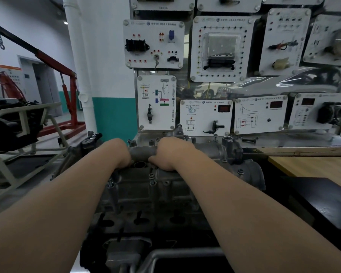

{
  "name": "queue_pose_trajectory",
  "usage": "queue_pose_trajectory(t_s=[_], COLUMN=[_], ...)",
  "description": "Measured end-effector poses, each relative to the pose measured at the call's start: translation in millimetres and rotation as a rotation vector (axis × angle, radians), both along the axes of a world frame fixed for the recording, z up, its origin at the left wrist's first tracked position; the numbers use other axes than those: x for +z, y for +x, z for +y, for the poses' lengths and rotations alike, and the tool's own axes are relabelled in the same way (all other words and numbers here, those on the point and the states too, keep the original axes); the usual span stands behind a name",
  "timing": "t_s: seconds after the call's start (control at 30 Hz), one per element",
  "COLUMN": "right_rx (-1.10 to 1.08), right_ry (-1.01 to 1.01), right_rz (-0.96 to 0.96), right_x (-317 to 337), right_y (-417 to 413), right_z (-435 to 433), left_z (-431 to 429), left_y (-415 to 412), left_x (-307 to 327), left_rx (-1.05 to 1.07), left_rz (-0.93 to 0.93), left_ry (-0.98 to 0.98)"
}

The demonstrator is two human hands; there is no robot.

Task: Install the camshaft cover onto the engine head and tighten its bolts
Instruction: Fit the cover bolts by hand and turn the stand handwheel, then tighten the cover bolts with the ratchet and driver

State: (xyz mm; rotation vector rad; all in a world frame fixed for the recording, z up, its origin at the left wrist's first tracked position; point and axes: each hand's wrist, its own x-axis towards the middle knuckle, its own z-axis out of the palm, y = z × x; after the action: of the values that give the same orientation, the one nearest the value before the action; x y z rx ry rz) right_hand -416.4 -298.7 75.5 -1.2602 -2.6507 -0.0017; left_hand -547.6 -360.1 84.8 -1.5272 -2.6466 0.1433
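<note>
Engine head [146,217]: nearest, dark, low centre, between 2 forearms.
Camshaft cover [144,152]: grey casting lying on top, farther back; bolts [151,176] stand in it.
Left hand [122,154]: folded over its left part, gripping; fingertips hidden.
Right hand [171,154]: fingers curled round its ridge, thumb underneath.
Desk [313,166]: wooden, right.

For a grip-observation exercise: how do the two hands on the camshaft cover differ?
The left hand hides its fingers; the right hand shows knuckles and a thumb curled on the camshaft cover. The left hand sits left of the round opening, the right hand right of it. Both touch that cover.
</note>
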Motion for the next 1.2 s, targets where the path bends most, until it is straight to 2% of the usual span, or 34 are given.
queue_pose_trajectory(t_s=[0.1, 0.23, 0.3, 0.37, 0.43, 0.5, 0.57, 0.63, 0.77, 0.9, 1.0, 1.07, 1.13, 1.2], right_rx=[0.007, 0.047, 0.069, 0.091, 0.097, 0.067, -0.025, -0.157, -0.453, -0.776, -1.053, -1.240, -1.396, -1.426], right_ry=[0.077, 0.002, -0.047, -0.034, 0.057, 0.137, 0.205, 0.255, 0.199, 0.046, -0.008, -0.007, 0.012, 0.030], right_rz=[0.005, 0.037, 0.151, 0.365, 0.596, 0.788, 0.931, 1.010, 0.907, 0.774, 0.613, 0.511, 0.525, 0.632], right_x=[2.6, 11.0, 18.0, 21.4, 17.7, 9.9, 0.5, -10.5, -53.8, -120.8, -157.5, -175.2, -192.2, -201.2], right_y=[8.5, 30.7, 50.5, 77.7, 109.3, 144.4, 181.8, 224.9, 328.5, 451.2, 540.7, 582.9, 616.8, 631.5], right_z=[-6.4, -19.6, -31.4, -44.1, -56.3, -66.2, -69.0, -65.2, -53.0, -53.8, -56.9, -58.0, -52.6, -39.3], left_z=[-3.4, -10.2, -14.3, -19.3, -17.7, -13.8, -9.2, -5.3, 6.2, 5.2, 10.8, 20.0, 34.3, 45.7], left_y=[-2.5, -1.4, 1.9, 16.6, 48.3, 102.7, 170.4, 241.9, 358.0, 441.8, 488.6, 506.1, 538.2, 575.0], left_x=[0.0, -0.5, -1.3, 2.0, 4.2, 4.4, -0.9, -14.5, -59.5, -121.0, -155.2, -161.6, -167.6, -173.7], left_rx=[0.022, -0.013, -0.008, -0.059, -0.172, -0.367, -0.618, -0.846, -1.040, -1.071, -1.059, -1.086, -1.175, -1.236], left_rz=[-0.077, -0.165, -0.279, -0.316, -0.280, -0.342, -0.407, -0.432, -0.374, -0.477, -0.261, -0.131, -0.040, -0.063], left_ry=[0.032, 0.098, 0.196, 0.387, 0.619, 0.800, 0.794, 0.682, 0.442, 0.305, 0.314, 0.389, 0.442, 0.369])
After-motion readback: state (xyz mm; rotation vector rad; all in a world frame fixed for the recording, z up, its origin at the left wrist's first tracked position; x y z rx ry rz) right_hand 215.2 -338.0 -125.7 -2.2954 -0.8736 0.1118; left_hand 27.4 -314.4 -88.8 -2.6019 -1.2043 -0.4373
